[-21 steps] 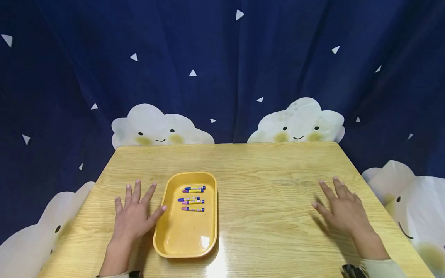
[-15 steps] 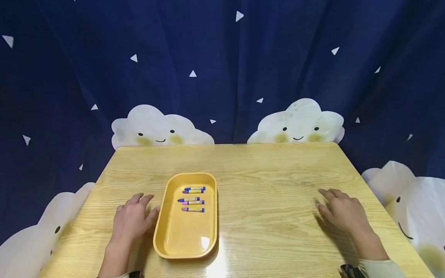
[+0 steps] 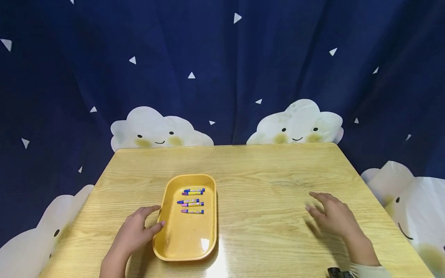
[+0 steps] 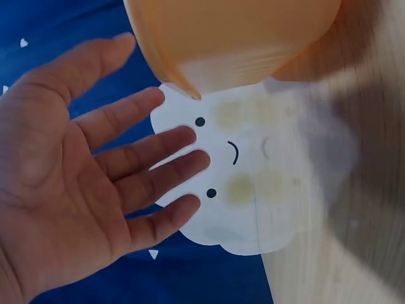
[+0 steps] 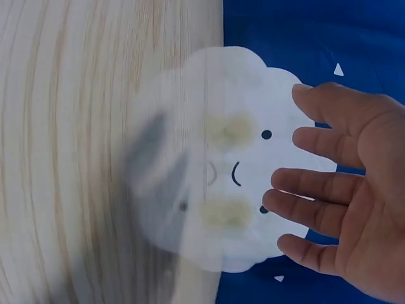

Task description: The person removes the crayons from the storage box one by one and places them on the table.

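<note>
A yellow plastic tray (image 3: 187,247) stands left of centre on the table, with several crayons (image 3: 192,204) lying in its far half. The crayons have yellow wrappers and blue, purple or pink tips. My left hand (image 3: 133,231) is at the tray's left side, thumb and forefinger right at the rim. In the left wrist view the fingers of that hand (image 4: 95,158) are spread and relaxed beside the tray wall (image 4: 171,57). Over the right part of the table hovers my right hand (image 3: 335,216), its fingers loosely extended; the right wrist view shows this hand (image 5: 342,183) holding nothing.
The wooden table (image 3: 264,200) has a light grain and reflects some light near its front. A dark blue curtain (image 3: 208,38) with white triangles and smiling clouds (image 3: 299,121) borders its back and sides.
My left hand, first spread flat, has turned and moved right to the tray's rim with fingers drawn in. My right hand has shifted slightly left, fingers lowered. Tray and crayons stay in place.
</note>
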`<action>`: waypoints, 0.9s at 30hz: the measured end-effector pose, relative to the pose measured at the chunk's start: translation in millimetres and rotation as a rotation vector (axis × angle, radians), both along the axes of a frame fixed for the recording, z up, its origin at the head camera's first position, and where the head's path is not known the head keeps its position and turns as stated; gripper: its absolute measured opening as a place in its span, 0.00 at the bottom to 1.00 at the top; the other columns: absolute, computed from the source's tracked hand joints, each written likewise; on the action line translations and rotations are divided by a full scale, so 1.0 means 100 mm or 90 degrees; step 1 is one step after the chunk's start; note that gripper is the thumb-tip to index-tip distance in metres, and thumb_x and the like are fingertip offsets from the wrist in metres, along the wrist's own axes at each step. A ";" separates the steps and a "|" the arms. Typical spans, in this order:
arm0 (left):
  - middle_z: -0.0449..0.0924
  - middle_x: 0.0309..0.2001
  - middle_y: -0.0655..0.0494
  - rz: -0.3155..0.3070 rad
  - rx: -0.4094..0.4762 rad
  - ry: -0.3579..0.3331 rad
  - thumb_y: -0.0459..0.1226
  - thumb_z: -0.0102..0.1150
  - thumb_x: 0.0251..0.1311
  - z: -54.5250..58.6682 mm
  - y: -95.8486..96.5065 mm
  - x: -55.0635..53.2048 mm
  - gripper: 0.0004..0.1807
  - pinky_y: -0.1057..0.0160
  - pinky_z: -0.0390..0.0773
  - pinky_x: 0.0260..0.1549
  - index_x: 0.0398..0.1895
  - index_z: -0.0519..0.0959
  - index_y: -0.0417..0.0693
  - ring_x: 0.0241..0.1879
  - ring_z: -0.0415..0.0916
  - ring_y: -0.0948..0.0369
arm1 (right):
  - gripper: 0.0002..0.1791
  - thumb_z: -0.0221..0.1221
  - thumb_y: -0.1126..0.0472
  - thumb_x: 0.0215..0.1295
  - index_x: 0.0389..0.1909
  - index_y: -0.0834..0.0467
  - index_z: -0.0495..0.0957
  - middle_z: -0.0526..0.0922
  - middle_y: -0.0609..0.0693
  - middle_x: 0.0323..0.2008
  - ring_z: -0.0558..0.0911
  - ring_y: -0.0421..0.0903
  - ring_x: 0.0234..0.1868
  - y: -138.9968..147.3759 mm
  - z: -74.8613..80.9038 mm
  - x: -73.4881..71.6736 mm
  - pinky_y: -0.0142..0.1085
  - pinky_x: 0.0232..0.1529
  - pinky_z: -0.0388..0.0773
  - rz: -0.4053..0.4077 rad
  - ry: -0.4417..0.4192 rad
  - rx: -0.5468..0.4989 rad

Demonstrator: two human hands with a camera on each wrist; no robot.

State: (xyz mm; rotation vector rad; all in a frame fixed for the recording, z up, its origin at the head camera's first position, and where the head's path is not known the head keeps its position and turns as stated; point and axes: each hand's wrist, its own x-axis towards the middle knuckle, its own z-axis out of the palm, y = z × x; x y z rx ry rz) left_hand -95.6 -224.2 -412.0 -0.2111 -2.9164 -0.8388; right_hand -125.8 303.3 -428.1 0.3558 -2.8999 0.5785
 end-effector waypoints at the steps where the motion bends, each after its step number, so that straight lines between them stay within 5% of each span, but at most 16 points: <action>1: 0.76 0.50 0.43 -0.007 0.013 0.000 0.46 0.67 0.51 0.00 0.00 0.02 0.26 0.43 0.68 0.47 0.53 0.77 0.42 0.51 0.71 0.44 | 0.27 0.59 0.51 0.62 0.57 0.64 0.72 0.74 0.66 0.51 0.73 0.67 0.49 -0.02 -0.01 0.00 0.61 0.41 0.68 0.005 -0.006 -0.014; 9: 0.77 0.50 0.46 -0.040 0.093 -0.009 0.44 0.71 0.46 -0.05 0.04 0.14 0.29 0.46 0.71 0.44 0.52 0.77 0.42 0.47 0.74 0.47 | 0.28 0.62 0.54 0.61 0.57 0.65 0.71 0.73 0.65 0.53 0.70 0.66 0.54 -0.23 -0.06 -0.02 0.58 0.47 0.68 0.052 -0.057 -0.125; 17: 0.76 0.49 0.50 -0.038 0.107 0.040 0.43 0.74 0.41 -0.14 0.02 0.22 0.32 0.48 0.72 0.40 0.53 0.76 0.45 0.43 0.75 0.51 | 0.26 0.62 0.55 0.61 0.58 0.62 0.72 0.73 0.63 0.54 0.72 0.63 0.53 -0.46 -0.10 -0.05 0.58 0.46 0.69 0.101 -0.074 -0.193; 27: 0.72 0.49 0.50 -0.024 0.161 -0.050 0.44 0.76 0.39 -0.24 -0.02 0.27 0.40 0.51 0.71 0.39 0.59 0.70 0.44 0.47 0.71 0.52 | 0.24 0.64 0.56 0.59 0.55 0.58 0.74 0.75 0.55 0.53 0.72 0.57 0.55 -0.75 -0.10 -0.12 0.57 0.48 0.68 0.162 -0.079 -0.237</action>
